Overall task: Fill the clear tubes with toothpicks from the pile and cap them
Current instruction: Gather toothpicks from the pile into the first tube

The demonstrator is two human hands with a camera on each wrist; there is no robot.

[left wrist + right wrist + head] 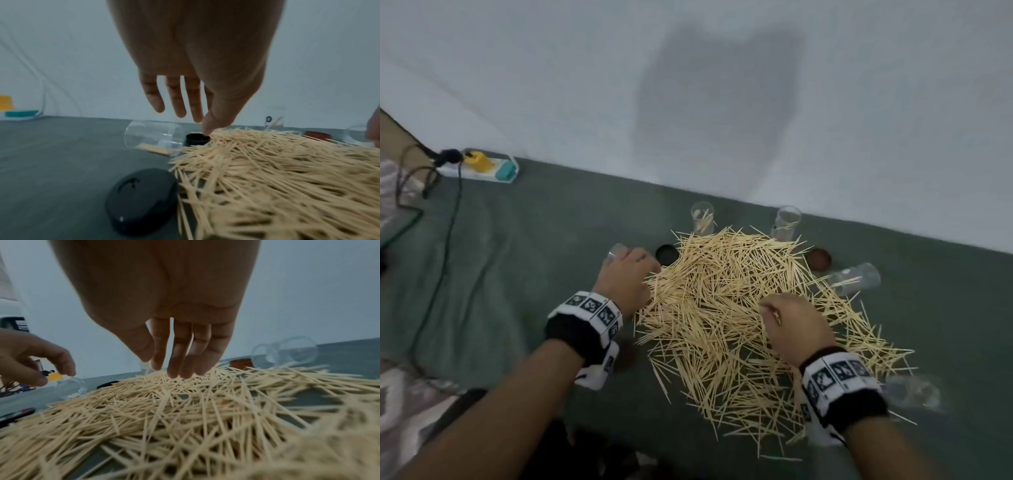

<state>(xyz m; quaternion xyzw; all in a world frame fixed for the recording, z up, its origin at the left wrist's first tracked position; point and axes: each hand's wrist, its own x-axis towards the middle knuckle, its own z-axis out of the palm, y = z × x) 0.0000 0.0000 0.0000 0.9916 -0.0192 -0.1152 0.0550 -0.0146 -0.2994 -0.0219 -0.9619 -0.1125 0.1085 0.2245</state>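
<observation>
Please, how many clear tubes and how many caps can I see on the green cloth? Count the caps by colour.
Clear tubes: 5
Black caps: 2
Brown caps: 1
Total: 8

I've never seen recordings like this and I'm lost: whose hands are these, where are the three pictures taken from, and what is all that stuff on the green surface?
No machine: a person wears three cameras, one on the head and one under each wrist. The left hand reaches, fingers relaxed, toward a clear tube lying on its side by a black cap. The right hand hovers over the toothpick pile, holding nothing. Other tubes stand or lie around the pile, with a brown cap beyond it.
</observation>
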